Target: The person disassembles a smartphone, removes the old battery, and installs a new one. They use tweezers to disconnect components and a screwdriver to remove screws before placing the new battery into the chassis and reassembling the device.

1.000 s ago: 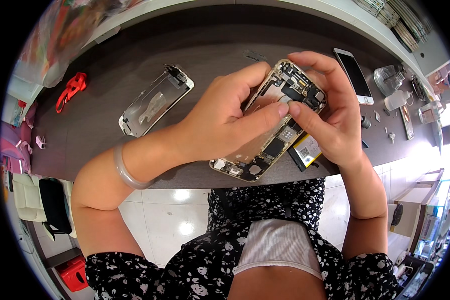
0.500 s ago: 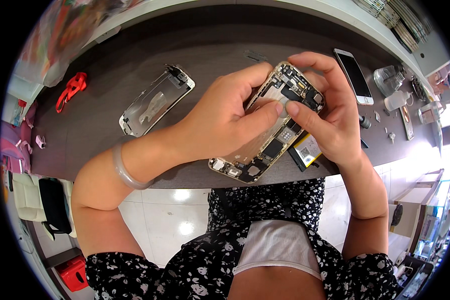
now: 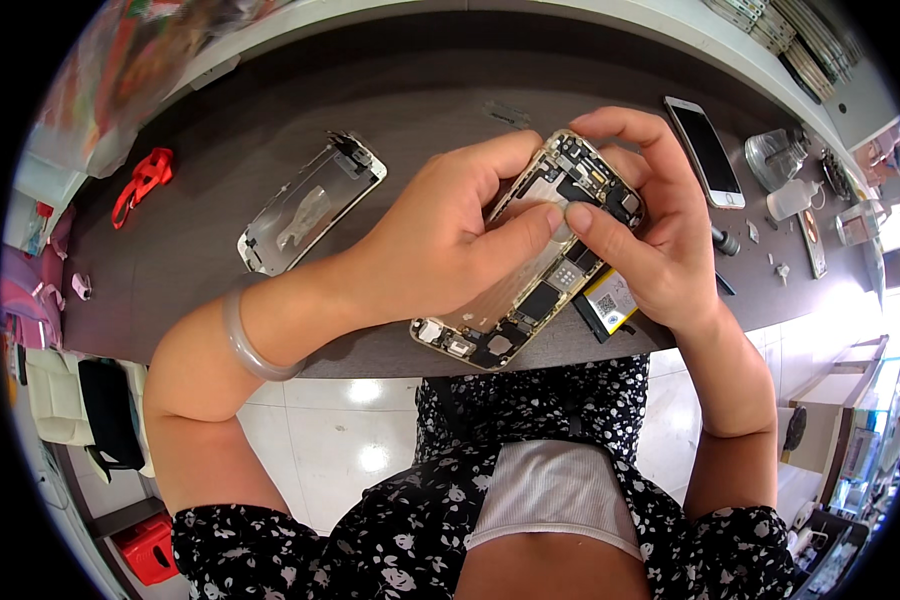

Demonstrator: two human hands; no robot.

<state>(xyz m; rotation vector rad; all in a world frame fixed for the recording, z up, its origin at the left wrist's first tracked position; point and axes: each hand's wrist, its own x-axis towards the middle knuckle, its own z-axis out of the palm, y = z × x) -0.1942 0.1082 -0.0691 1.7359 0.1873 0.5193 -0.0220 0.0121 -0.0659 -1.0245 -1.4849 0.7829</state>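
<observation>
My left hand point(image 3: 448, 233) and my right hand point(image 3: 653, 258) are both closed on an opened gold phone housing point(image 3: 538, 300), tilted diagonally, with its board and small dark parts showing. My two thumb tips meet over its middle at a small pale piece, too covered to make out. Beneath the housing's right side lies a black-and-yellow battery point(image 3: 604, 308). To my left, a detached white front panel point(image 3: 270, 225) lies on the dark desk point(image 3: 180, 290) with a crumpled clear film on it.
A red strap point(image 3: 142, 185) lies at left. At right are a white phone point(image 3: 703, 150), glass jar point(image 3: 770, 160), plastic bottle point(image 3: 793, 200), second jar point(image 3: 858, 228) and several small parts. Shelving point(image 3: 780, 40) edges the desk's back. A white chair point(image 3: 55, 400) stands below left.
The phone housing, held in both hands, has shifted slightly down and to the left. My thumbs have moved a little left with it, still pressed at its middle.
</observation>
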